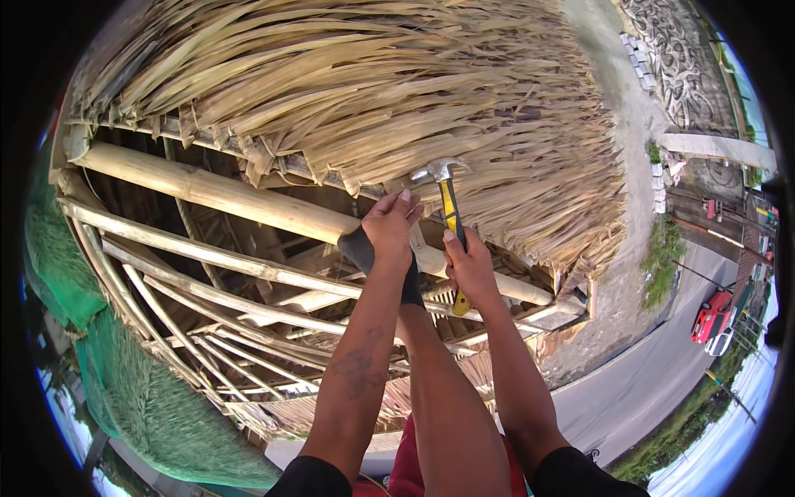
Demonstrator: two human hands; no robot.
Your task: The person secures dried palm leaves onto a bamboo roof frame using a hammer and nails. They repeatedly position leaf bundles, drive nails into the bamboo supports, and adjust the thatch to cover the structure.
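The grip of the right hand (470,269) wraps a yellow-and-black hammer (450,205), its head beyond the thick bamboo pole (215,190), over thatch (497,99). The left hand (387,230), fingers bunched, is above that pole; its contents I cannot tell. Thinner poles (166,236) lie nearer than it.

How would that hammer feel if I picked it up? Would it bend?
The hammer would probably feel heavy at the top, since its head looks like metal. It likely wouldn't bend, because its yellow and black handle looks straight and solid. Laid down, it might rest unevenly, as the claw curves.
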